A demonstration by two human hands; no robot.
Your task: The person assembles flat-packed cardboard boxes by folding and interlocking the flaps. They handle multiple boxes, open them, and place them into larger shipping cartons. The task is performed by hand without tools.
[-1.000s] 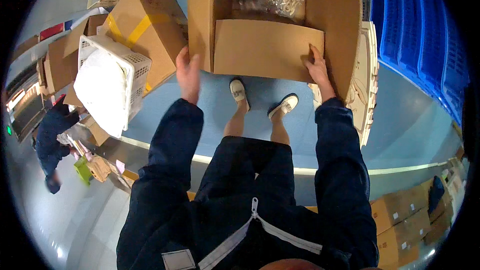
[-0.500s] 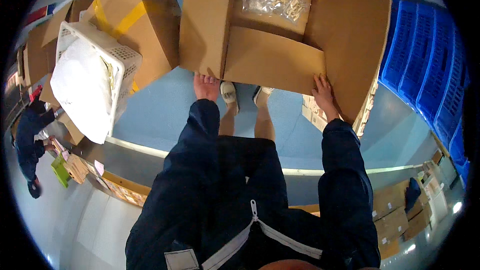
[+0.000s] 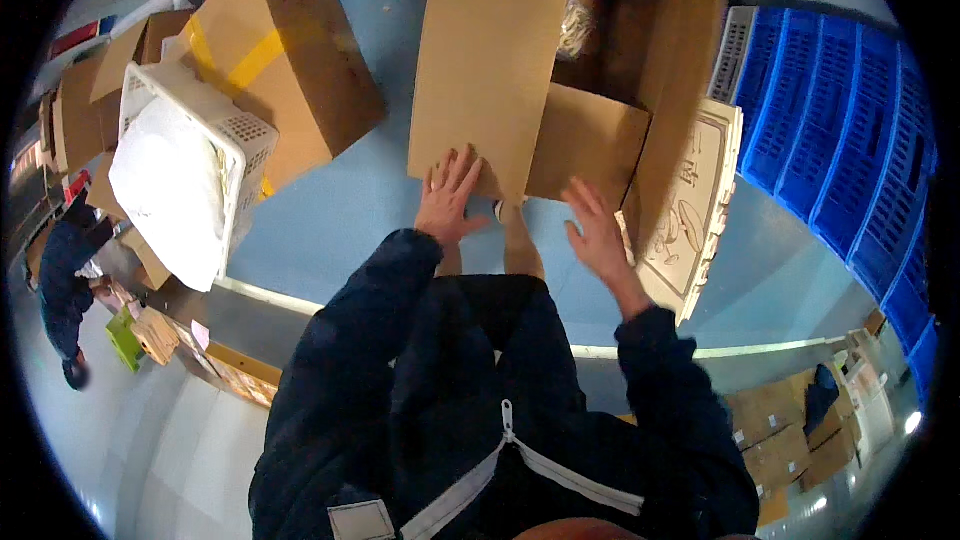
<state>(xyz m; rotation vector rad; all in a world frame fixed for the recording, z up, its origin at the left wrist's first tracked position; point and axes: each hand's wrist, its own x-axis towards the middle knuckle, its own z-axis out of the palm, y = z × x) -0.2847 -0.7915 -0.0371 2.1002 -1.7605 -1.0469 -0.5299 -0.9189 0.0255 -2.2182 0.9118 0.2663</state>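
Observation:
A brown cardboard box (image 3: 592, 145) stands in front of me with its flaps up. Its large left flap (image 3: 490, 60) hides much of the inside, where part of a clear packet with pale, strip-like contents (image 3: 575, 30) shows. My left hand (image 3: 452, 195) has its fingers spread on the lower edge of that left flap. Just below the near flap is my right hand (image 3: 602, 237), fingers stretched out and holding nothing; whether it touches the cardboard I cannot tell. Under the box's right side, a cream crate (image 3: 690, 215) with printed drawings sticks out.
To the left, a white plastic basket (image 3: 250, 135) with a white sheet-like lining (image 3: 165, 180) sits against a yellow-taped cardboard box (image 3: 320, 70). Blue crates (image 3: 820, 130) line the right side. Another person (image 3: 68, 270) works at far left. Cardboard boxes (image 3: 780, 430) lie at lower right.
The cardboard box has shifted right, and its left flap now covers more of the packets. My left hand moved right along with that flap; my right hand moved left and lower.

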